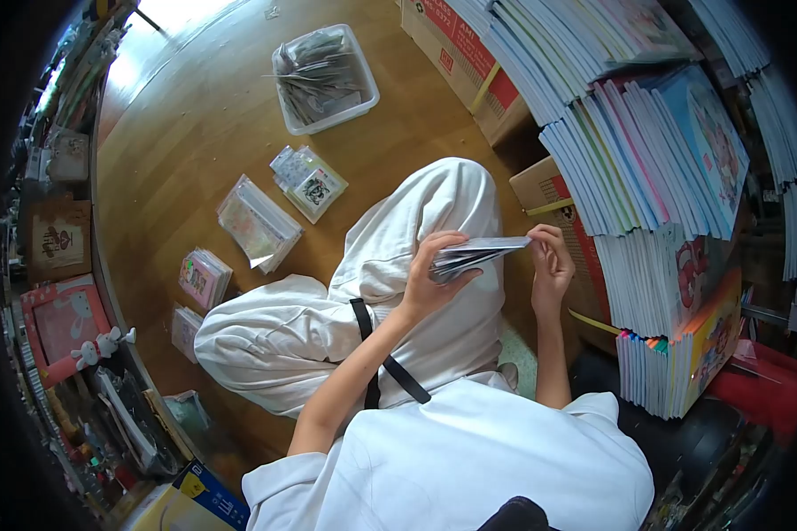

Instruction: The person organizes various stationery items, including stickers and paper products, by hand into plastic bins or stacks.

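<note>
My left hand (436,281) is wrapped round a small stack of thin packets (480,254), thumb below and fingers on top, above my right-side knee. At the stack's right end, the fingertips of my right hand (551,257) pinch the corner of the top packet. On the wooden floor ahead lie several piles of flat packets: one with a black-and-white picture (314,188), a larger clear-wrapped pile (259,223), a pinkish pile (204,278) and a small one (186,331) partly hidden by my knee.
A clear plastic tub (367,97) with flat packets stands on the floor ahead. Tall stacks of thin books (629,168) and cardboard boxes (478,75) line the right. Shelves with a pink rabbit frame (65,326) run along the left. A blue-and-yellow box (205,497) is at lower left.
</note>
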Demonstrator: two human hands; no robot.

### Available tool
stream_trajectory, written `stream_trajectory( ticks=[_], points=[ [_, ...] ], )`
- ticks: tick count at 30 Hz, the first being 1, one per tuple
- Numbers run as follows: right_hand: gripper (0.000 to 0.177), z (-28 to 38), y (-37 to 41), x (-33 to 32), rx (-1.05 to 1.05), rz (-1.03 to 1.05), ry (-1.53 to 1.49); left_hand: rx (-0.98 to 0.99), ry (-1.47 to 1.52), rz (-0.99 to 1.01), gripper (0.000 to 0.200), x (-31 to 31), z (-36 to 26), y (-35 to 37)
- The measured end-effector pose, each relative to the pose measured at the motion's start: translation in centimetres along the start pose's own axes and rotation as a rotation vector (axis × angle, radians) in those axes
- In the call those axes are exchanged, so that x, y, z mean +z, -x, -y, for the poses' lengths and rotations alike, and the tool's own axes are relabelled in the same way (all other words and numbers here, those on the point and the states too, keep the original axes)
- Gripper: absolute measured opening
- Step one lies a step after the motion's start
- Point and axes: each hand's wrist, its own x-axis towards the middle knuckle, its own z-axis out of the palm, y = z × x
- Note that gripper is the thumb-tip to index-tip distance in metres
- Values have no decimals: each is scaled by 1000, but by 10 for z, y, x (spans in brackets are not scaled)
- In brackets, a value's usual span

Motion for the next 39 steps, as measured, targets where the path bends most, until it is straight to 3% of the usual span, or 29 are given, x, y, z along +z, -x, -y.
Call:
stream_trajectory(
  ticks=[3, 5, 11, 20, 24, 28, 30, 32, 34, 37, 39],
  points=[
    [14, -2, -5, -5, 71, 31, -27, 58, -136, 62, 63, -4, 1, 1],
    [17, 0, -7, -8, 89, 56, -26, 23, -43, 43, 66, 0, 3, 2],
    [41, 2, -5, -18, 62, 299, 54, 35, -35, 71, 81, 1, 6, 5],
    [78, 6, 16, 24, 202, 154, -447, 13, -24, -8, 118, 5, 10, 10],
    [70, 8, 25, 27, 132, 56, -344, 23, -60, 6, 127, 3, 11, 10],
    [57, -3, 29, 16, 9, 69, -235, 41, 45, 9, 70, -5, 27, 16],
    [52, 3, 27, 14, -24, 80, -162, 34, 29, 29, 66, -4, 20, 17],
    [52, 20, 17, 5, -198, 205, 224, 23, -17, 46, 60, -3, 10, 13],
    [54, 52, 2, 6, -372, 272, 529, -55, 176, 91, 61, -5, 15, 18],
    [54, 83, -14, 1, -355, 645, 594, -77, 249, 103, 61, -4, 23, 22],
    [46, 85, -15, 1, -276, 711, 558, -95, 266, 94, 64, -3, 20, 21]
  ],
)
